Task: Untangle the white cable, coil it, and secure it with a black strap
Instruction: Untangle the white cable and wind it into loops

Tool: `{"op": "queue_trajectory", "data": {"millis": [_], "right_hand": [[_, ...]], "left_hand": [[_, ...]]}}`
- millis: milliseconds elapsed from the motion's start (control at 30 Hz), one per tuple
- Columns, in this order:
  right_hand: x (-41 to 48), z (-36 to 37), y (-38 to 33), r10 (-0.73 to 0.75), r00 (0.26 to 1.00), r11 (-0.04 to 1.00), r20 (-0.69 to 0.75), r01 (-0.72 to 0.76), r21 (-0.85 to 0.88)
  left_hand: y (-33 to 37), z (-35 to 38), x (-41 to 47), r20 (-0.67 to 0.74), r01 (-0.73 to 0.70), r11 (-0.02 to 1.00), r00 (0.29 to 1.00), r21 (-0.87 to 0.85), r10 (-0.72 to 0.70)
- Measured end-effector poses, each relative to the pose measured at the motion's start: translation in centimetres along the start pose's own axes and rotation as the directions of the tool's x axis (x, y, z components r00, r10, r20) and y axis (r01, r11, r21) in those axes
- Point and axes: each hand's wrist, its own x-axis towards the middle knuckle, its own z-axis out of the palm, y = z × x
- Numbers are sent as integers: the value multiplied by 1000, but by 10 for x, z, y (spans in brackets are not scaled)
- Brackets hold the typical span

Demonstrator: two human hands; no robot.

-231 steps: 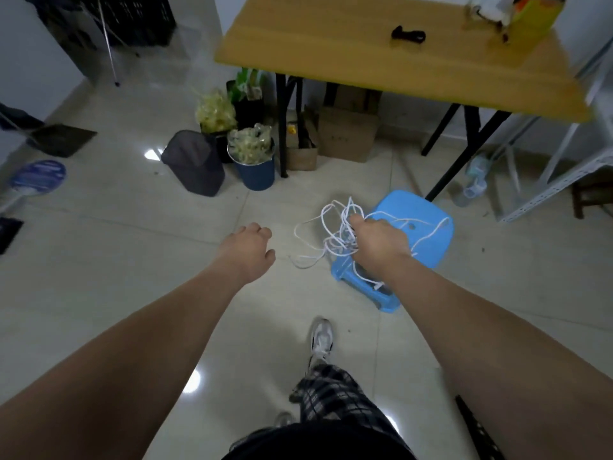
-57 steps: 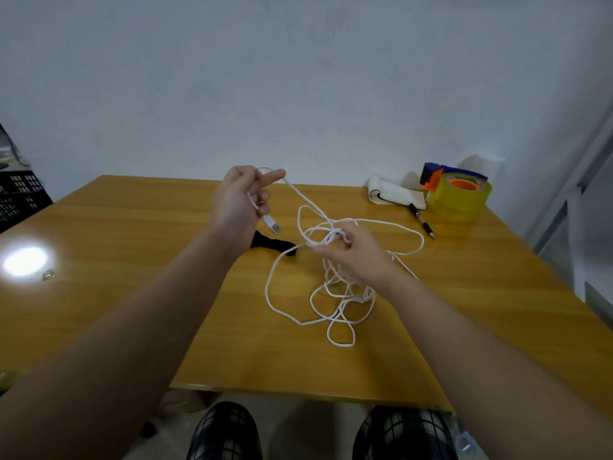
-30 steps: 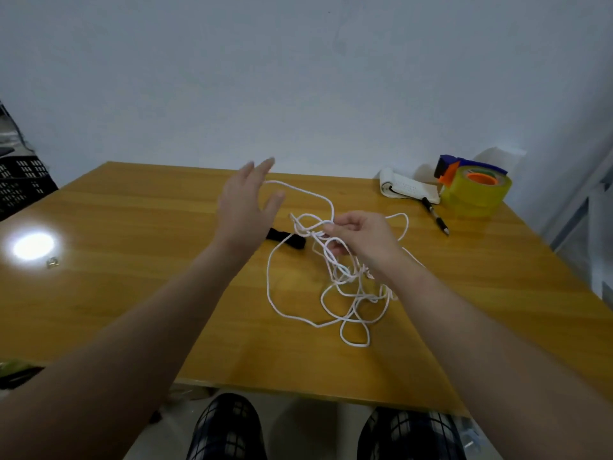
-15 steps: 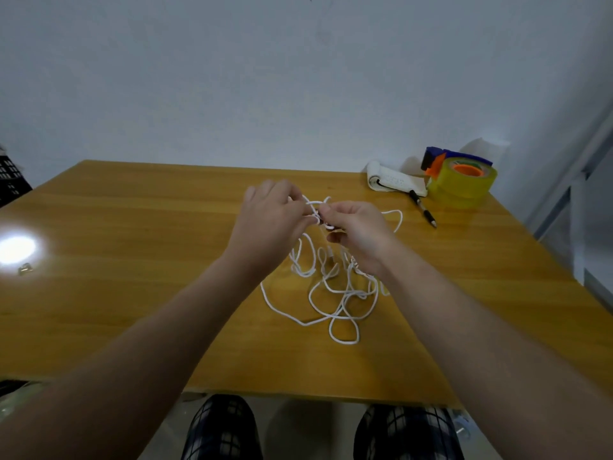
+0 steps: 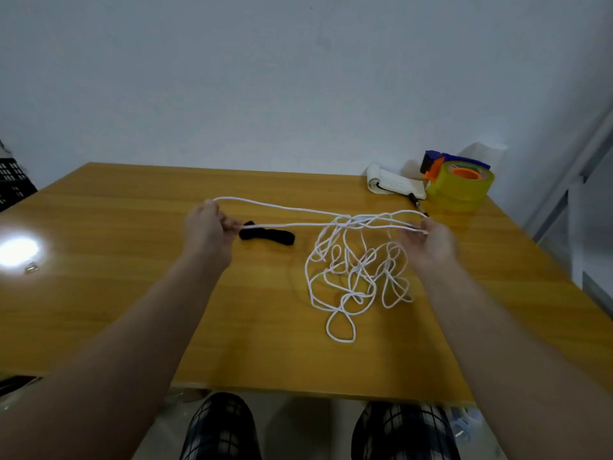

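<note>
Pinching a length of the white cable (image 5: 356,270) in closed fingers, the left hand (image 5: 209,232) is raised over the table (image 5: 116,260) on the left, while the right hand (image 5: 431,242) grips another part of the same cable on the right. Two strands run nearly taut between the hands, above the tabletop. Below and between them, closer to the right hand, the rest of the cable lies in a loose tangle of loops on the wood. The black strap (image 5: 267,234) lies flat just beside the left hand, under the stretched strands. Farther back at the right corner sit a notepad (image 5: 396,185), a pen (image 5: 416,202) and a yellow tape dispenser (image 5: 459,185).
</note>
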Motion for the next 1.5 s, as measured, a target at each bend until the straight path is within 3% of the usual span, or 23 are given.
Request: {"op": "queue_trajectory", "data": {"millis": [67,133,167,233,300,333,400,467,533,633,700,767,833,933,1000,1067,1133,1167,1233,1267,1333,1400,1500], "right_hand": [[-5,7,-2,-10,999,973,37,2,229],[-10,10,-8,-83,997,987,-11,84,137],[-13,9,-11,-172,983,985,-58,171,-17],[-16,6,-14,-439,895,821,-72,368,-436],[-17,5,-11,-604,786,516,133,513,-687],[-18,6,-8,-585,770,416,255,555,-720],[-21,14,-2,-456,809,415,370,561,-716],[-27,25,2,-324,886,612,333,464,-640],[-34,33,4,-273,912,747,306,401,-531],[-45,41,9,-222,907,860,359,355,-366],[-48,44,10,-159,892,921,422,289,-263],[-50,45,6,-130,873,931,469,270,-245],[-49,41,0,-164,881,897,444,321,-304],[-42,31,-9,-228,919,845,321,351,-403],[-34,24,-9,-312,920,746,238,392,-539],[-27,11,-8,-394,904,662,168,406,-631],[-18,-4,-10,-363,923,625,129,344,-701],[-15,-11,-11,-320,937,549,138,302,-779],[-11,-20,-14,-337,923,147,184,245,-958],[-13,-19,-13,-412,882,-46,229,231,-972],[-25,-9,-9,-532,734,-210,421,368,-906],[-41,7,-2,-455,581,-198,675,674,-712],[-67,26,17,-49,554,78,831,832,-550]], "left_hand": [[-11,-8,3,3,-243,881,964,407,264],[-16,-26,8,324,-523,355,811,775,488],[-17,-35,12,490,-585,69,733,808,472],[-14,-46,14,678,-625,-278,608,729,412],[-14,-45,12,775,-603,-487,503,632,383],[-14,-41,11,798,-569,-563,482,599,362],[-15,-30,5,750,-486,-605,580,631,317],[-14,-16,-4,714,-509,-556,656,657,243],[-18,-1,-16,759,-639,-447,631,625,159],[-29,28,-42,871,-857,-166,490,488,30],[-35,40,-54,855,-857,43,507,514,-111],[-37,44,-56,845,-824,191,527,534,-90],[-33,42,-50,850,-841,195,524,505,59],[-32,34,-40,780,-785,218,612,579,132],[-35,33,-36,660,-678,366,725,637,196],[-30,33,-30,419,-456,653,880,605,226],[-19,25,-20,299,-365,712,928,600,224],[-14,20,-19,329,-384,659,920,647,214],[-10,14,-25,428,-454,552,885,699,186],[-11,13,-29,452,-459,558,877,691,162],[-16,15,-34,486,-422,658,868,624,96],[-18,18,-39,534,-380,750,845,542,43],[-14,22,-48,612,-386,785,791,484,12]]}}
